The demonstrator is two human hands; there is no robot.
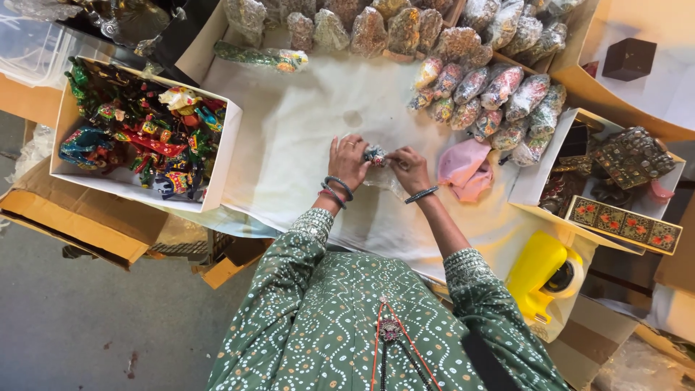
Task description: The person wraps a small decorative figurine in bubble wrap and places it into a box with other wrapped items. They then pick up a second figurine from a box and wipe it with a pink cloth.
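Observation:
My left hand (347, 161) and my right hand (410, 168) meet over the white cloth (289, 137) at the table's middle. Between their fingertips sits a small colourful figurine (375, 154), partly in clear wrapping; both hands pinch it. Crumpled clear plastic (384, 185) lies just under the hands. I wear bangles on both wrists and green dotted sleeves.
A white box (217, 166) of bright painted figurines stands at the left. Several plastic-wrapped figurines (492, 94) are stacked at the back and right. A pink cloth (467, 170) lies beside my right hand. A box of ornate items (622, 210) and a yellow tape dispenser (543, 279) are at the right.

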